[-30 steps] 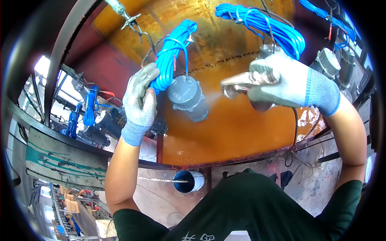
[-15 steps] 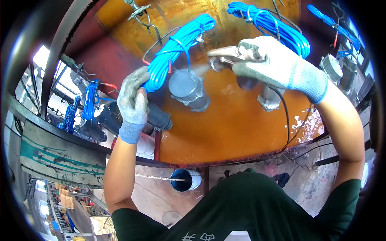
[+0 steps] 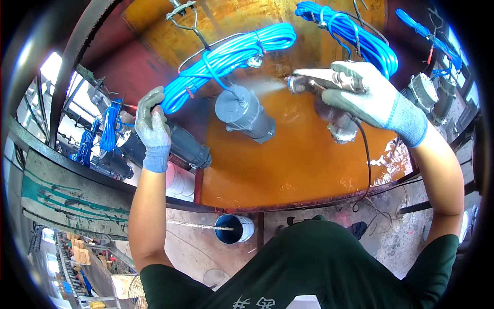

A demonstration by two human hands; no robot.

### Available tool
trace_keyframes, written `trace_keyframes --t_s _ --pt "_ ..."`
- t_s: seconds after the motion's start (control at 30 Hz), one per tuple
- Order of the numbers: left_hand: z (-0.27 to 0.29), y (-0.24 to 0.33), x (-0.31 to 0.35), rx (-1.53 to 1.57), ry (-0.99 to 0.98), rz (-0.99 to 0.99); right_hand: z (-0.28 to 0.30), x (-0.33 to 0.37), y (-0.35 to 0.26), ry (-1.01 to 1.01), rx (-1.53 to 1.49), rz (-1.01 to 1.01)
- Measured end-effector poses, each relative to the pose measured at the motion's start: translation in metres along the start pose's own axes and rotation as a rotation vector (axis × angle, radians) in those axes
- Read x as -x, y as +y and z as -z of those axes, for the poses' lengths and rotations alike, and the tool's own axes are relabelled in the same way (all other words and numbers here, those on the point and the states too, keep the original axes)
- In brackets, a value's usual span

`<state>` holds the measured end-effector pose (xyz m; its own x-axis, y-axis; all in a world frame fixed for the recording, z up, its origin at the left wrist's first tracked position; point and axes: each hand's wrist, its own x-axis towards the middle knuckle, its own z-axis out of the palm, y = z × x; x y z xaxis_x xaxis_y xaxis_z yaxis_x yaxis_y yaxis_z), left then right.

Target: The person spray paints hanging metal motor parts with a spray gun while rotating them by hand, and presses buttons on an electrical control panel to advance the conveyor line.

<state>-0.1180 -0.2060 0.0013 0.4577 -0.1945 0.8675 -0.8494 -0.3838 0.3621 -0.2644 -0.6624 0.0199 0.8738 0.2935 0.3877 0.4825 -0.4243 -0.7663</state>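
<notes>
My right hand (image 3: 363, 92), in a pale glove, grips a metal spray gun (image 3: 314, 81). White mist leaves its nozzle toward a hanging grey motor-like unit (image 3: 247, 113) with a cylindrical body. Above that unit, a bundled coil of blue cable (image 3: 231, 59) hangs on a wire hook (image 3: 193, 28). At the coil's left end is my left hand (image 3: 154, 121), also gloved, its fingers curled against the cable. Part of its grip is hidden. Behind the spray gun hangs another grey unit (image 3: 343, 129), partly covered by my right hand, with its own blue coil (image 3: 355, 36) above.
An orange-brown stained booth floor (image 3: 288, 175) with a raised rim lies beneath the units. More grey units with blue coils hang at left (image 3: 188, 144) and right (image 3: 424, 90). A dark hose (image 3: 368, 159) trails from the gun. Below the rim stands a bucket (image 3: 242, 229).
My left hand has moved left with the coil's end, and the coil lies flatter. The grey unit has turned and tilts more. My right hand and the spray gun have shifted slightly right and down.
</notes>
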Motion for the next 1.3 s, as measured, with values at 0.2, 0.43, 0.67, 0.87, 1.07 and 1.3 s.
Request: trace_keyframes --t_s 0.2,0.43,0.67,0.87,1.07,1.3 --pt "0.006 -0.031 -0.008 0.061 0.069 -0.020 0.011 0.015 -0.005 -0.194 0.214 -0.127" --pt "0.007 -0.043 -0.008 0.111 0.123 0.113 0.006 0.038 0.002 -0.156 0.329 0.138" --pt "0.005 -0.023 0.000 0.058 0.131 0.135 -0.021 0.079 0.018 0.029 -0.066 -0.257" --pt "-0.002 -0.032 0.001 0.089 0.120 0.080 -0.070 0.104 0.027 0.071 -0.368 -0.255" --pt "0.002 -0.031 0.005 0.073 0.151 0.108 -0.073 0.093 0.040 0.204 -0.267 -0.317" --pt "0.001 -0.045 0.000 0.081 0.166 0.075 -0.060 0.083 0.027 -0.038 0.040 -0.097"
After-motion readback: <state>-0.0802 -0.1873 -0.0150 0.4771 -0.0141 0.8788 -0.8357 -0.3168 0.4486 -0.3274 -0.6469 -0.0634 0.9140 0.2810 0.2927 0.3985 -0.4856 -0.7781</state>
